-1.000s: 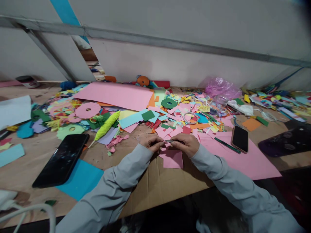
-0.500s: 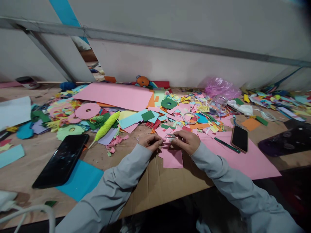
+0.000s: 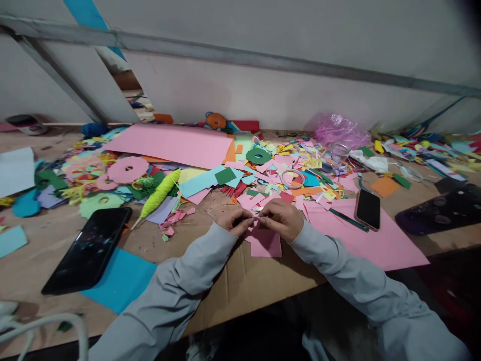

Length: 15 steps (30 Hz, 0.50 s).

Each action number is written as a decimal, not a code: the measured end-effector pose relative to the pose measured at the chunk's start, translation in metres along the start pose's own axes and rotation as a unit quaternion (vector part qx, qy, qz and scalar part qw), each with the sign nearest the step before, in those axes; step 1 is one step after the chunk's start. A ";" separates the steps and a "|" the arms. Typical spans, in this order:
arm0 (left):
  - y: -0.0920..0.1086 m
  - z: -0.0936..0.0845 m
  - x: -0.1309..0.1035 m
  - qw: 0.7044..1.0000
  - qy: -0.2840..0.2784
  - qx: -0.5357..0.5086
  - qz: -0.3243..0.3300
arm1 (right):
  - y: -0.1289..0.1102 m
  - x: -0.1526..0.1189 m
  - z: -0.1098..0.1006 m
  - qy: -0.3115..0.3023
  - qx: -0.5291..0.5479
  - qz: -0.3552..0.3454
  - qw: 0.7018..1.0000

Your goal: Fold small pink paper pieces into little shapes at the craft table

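My left hand [image 3: 236, 220] is closed in a pinch on a small piece of pink paper [image 3: 256, 217]. My right hand [image 3: 282, 218] pinches the same piece from the other side, thumb against fingers. Whether a metal tool is still tucked in the right hand is hidden by the fingers. Just below both hands a pink paper rectangle [image 3: 266, 246] lies on a sheet of brown cardboard [image 3: 240, 301]. Beyond the fingertips is a heap of pink paper offcuts [image 3: 248, 201].
To the left are a black phone [image 3: 88, 250], blue paper [image 3: 122, 283] and a lime-green yarn bundle [image 3: 160, 195]. On the right lie a large pink sheet [image 3: 383, 245], a dark green pen [image 3: 348, 219] and a smaller phone [image 3: 367, 209]. A roll of tape [image 3: 292, 179] sits among coloured scraps.
The pointed metal tool that showed in my right hand is out of sight. My right fingertips have come in to meet the left ones at the pink paper. The view has shifted slightly.
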<state>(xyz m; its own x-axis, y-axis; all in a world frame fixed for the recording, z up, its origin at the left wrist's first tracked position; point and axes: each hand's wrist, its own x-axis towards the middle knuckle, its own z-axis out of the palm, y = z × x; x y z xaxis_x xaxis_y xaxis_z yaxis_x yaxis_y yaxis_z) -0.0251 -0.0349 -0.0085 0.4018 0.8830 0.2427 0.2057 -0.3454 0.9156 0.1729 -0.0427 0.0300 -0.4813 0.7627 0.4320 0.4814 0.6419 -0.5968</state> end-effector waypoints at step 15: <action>-0.004 0.004 -0.002 0.985 0.000 0.151 0.077 | -0.003 0.000 0.004 0.003 -0.021 0.004 1.000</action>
<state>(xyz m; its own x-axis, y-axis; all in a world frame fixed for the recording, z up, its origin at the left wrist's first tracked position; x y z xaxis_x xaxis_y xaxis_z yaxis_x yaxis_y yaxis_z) -0.0232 -0.0368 -0.0138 0.4492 0.8126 0.3713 0.3990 -0.5543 0.7305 0.1684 -0.0452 0.0291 -0.4733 0.7685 0.4305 0.5157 0.6380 -0.5719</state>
